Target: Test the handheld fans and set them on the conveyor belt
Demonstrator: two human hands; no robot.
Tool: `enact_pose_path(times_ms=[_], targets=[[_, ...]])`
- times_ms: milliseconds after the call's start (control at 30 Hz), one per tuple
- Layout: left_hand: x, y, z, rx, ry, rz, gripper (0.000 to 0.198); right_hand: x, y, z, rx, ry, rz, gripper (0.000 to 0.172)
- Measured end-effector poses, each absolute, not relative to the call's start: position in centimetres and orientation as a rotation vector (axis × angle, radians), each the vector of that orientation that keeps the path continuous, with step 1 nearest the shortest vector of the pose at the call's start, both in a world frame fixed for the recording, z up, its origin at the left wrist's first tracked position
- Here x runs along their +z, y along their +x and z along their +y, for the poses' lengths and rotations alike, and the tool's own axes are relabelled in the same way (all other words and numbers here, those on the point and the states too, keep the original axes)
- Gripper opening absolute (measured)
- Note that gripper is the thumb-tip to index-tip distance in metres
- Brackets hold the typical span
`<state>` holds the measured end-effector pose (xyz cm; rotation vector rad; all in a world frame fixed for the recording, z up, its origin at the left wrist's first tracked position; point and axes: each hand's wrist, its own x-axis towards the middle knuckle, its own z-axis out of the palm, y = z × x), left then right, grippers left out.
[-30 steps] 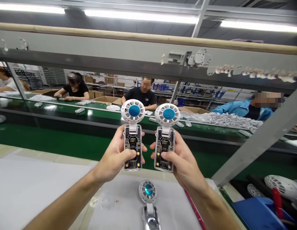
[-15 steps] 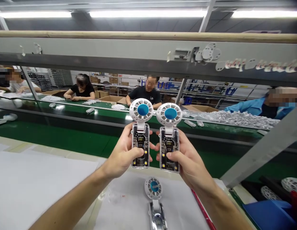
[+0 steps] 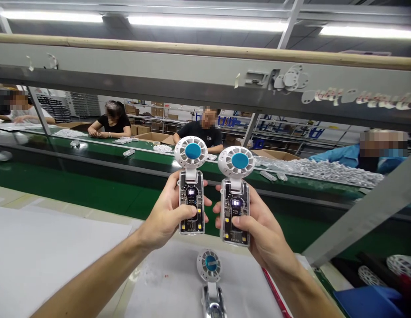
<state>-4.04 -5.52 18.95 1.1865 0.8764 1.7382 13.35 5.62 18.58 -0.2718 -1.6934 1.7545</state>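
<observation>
My left hand [image 3: 168, 212] is closed round a handheld fan [image 3: 191, 185] with a clear case, a visible circuit board and a white round head with a blue centre. In my right hand [image 3: 258, 216] is a matching handheld fan [image 3: 236, 194]. Each thumb presses on the middle of its fan's board, and a small display glows on both. The two fans are held upright side by side, a little apart. Below them a third fan [image 3: 210, 269] lies on the white-covered table [image 3: 165, 296].
A green conveyor belt [image 3: 92, 185] runs across beyond the table. Several co-workers sit on its far side, near a heap of small white parts [image 3: 337, 171]. A slanted metal post [image 3: 354, 212] and a blue bin [image 3: 367, 302] stand at right. A red strip [image 3: 273, 289] lies by my right forearm.
The displays on both held fans have lit up. The two fans have moved slightly apart, and the whole view has tilted a little.
</observation>
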Motion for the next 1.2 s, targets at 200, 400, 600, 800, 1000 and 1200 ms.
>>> enact_pose_path(times_ms=[200,400,600,800,1000,1200], targets=[[18.93,-3.9,-5.5,1.75,1.16,0.879,0.063,18.79,13.66,5.82,1.757,-0.268,-1.714,0.063],[18.51,-3.59,-5.15,1.734,1.146,0.86,0.06,18.73,13.55,5.89,1.784,-0.287,-1.694,0.058],[18.06,-3.53,-4.63,1.707,1.137,0.776,0.06,18.56,13.44,5.97,1.767,-0.317,-1.663,0.061],[18.05,-3.61,-4.72,1.692,1.158,0.744,0.058,18.75,13.76,6.05,1.732,-0.314,-1.679,0.053],[18.2,-3.43,-4.91,1.698,1.146,0.745,0.059,18.76,13.87,5.89,1.728,-0.326,-1.684,0.058],[18.37,-3.39,-4.99,1.679,1.111,0.747,0.059,18.9,13.89,5.77,1.737,-0.337,-1.691,0.06]])
